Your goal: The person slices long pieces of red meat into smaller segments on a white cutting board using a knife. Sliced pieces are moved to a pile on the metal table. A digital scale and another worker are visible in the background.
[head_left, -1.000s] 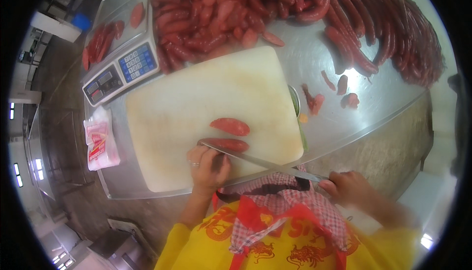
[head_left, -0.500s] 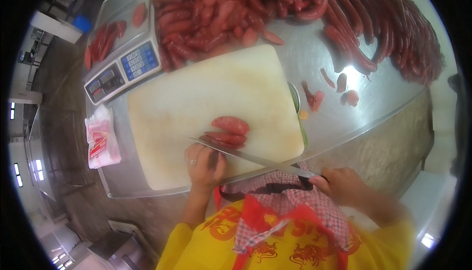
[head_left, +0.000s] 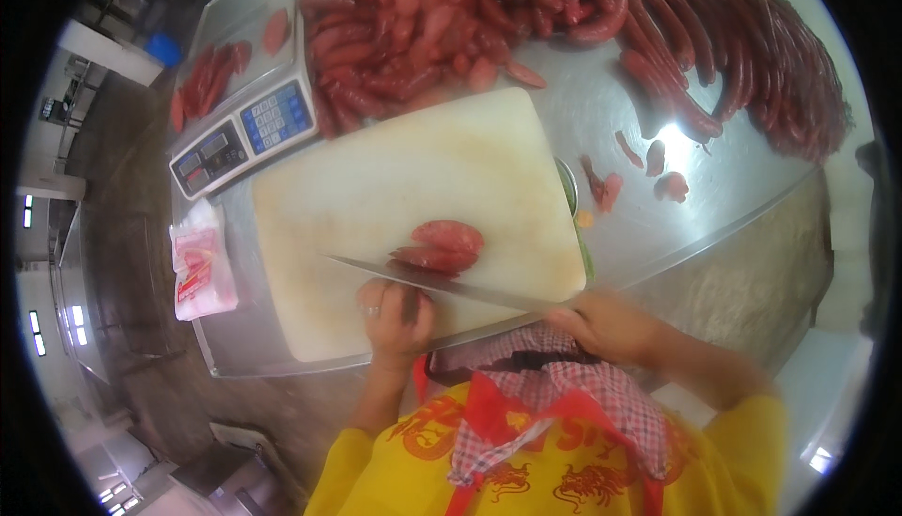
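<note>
Knife clasped in right grip, sausage pieces alongside, left grip curled, hold unclear

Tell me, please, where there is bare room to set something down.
The far half of the board is bare, between the sausages and the slices; so is the table between the scraps and its near edge. Crowded: the table's far side, heaped with sausages, and the board's near side, with knife, left hand and right hand.
</note>
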{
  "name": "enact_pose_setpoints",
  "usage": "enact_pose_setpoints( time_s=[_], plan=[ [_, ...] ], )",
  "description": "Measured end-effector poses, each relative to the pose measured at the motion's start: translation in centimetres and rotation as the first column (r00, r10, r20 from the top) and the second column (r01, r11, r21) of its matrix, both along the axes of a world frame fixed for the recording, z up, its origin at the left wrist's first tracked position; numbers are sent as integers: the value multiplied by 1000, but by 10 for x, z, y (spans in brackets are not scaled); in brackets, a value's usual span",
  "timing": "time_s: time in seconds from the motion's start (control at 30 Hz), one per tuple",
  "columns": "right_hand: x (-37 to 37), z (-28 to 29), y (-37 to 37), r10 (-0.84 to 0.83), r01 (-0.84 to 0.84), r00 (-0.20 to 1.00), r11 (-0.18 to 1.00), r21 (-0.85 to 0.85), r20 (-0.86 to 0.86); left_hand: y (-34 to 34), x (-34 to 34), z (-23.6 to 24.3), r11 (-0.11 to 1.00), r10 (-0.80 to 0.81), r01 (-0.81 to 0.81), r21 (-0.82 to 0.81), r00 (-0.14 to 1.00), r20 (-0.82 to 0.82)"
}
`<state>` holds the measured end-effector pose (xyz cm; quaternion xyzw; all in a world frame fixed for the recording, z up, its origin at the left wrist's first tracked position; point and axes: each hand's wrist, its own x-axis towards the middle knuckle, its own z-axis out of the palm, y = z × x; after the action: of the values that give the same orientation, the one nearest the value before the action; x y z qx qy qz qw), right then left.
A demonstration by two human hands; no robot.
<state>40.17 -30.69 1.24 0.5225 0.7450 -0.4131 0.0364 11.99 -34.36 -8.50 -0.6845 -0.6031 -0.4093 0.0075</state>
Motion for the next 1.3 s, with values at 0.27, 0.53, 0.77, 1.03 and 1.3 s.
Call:
enact_pose_setpoints(
  time_s=[0.27,0.53,0.77,1.03,1.3],
  plan=[
    [6,1,-9,49,-48,998,998,-48,26,2,-6,-3,999,-34,35,-11,998,47],
    [-33,-30,27,146,-131,976,987,97,-164,14,-6,6,991,-116,116,-63,993,6],
    [43,25,15,-499,472,862,854,-217,-87,90,23,18,841,-507,377,-387,800,-322],
    [88,7,-11,-622,617,744,780,-107,-246,182,52,24,813,-318,193,-549,937,-142],
    [140,0,-30,-879,852,427,470,-232,-213,363,71,135,976,-209,218,13,949,-235]
  ],
)
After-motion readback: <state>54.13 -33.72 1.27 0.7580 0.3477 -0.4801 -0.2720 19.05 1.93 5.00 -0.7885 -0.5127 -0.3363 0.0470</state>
